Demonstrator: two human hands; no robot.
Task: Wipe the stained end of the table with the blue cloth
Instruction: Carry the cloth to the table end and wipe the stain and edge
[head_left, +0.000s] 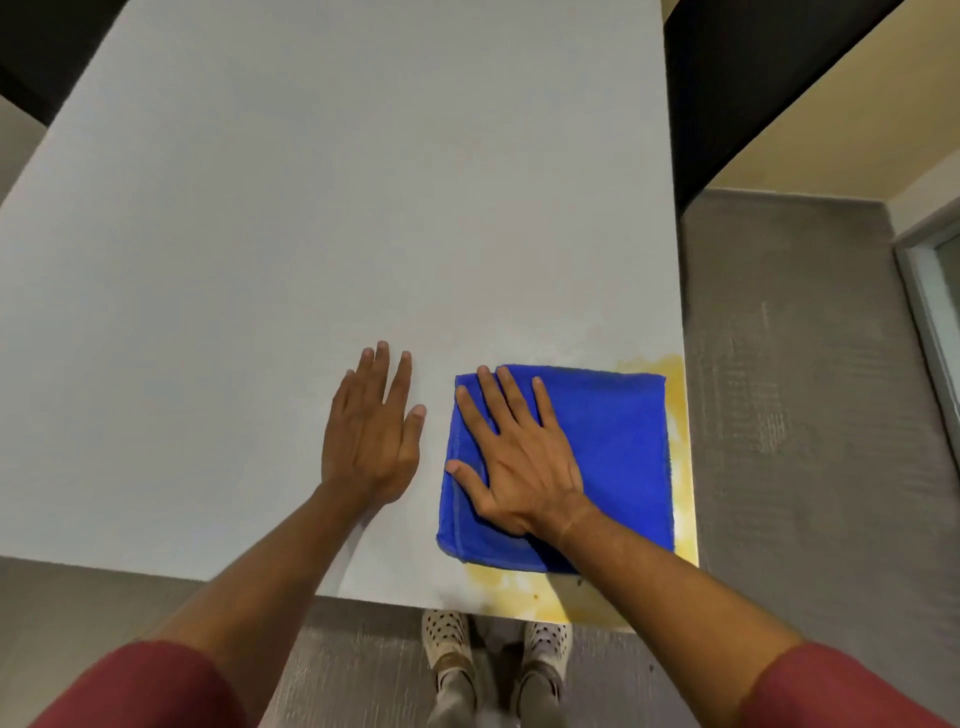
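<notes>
A folded blue cloth (613, 457) lies flat on the near right corner of the white table (311, 234). My right hand (519, 457) presses palm-down on the cloth's left half, fingers spread. A yellow stain (524, 590) shows around the cloth, along the table's right edge and near its front edge; most of it is hidden under the cloth. To the left of the cloth my left hand (371, 436) rests flat on the bare tabletop, fingers apart, holding nothing.
The table's front edge runs just below my hands and its right edge is just beyond the cloth. Grey carpet (805, 415) lies to the right and below. My feet (493, 654) stand by the front edge. A dark panel (737, 93) is at the far right.
</notes>
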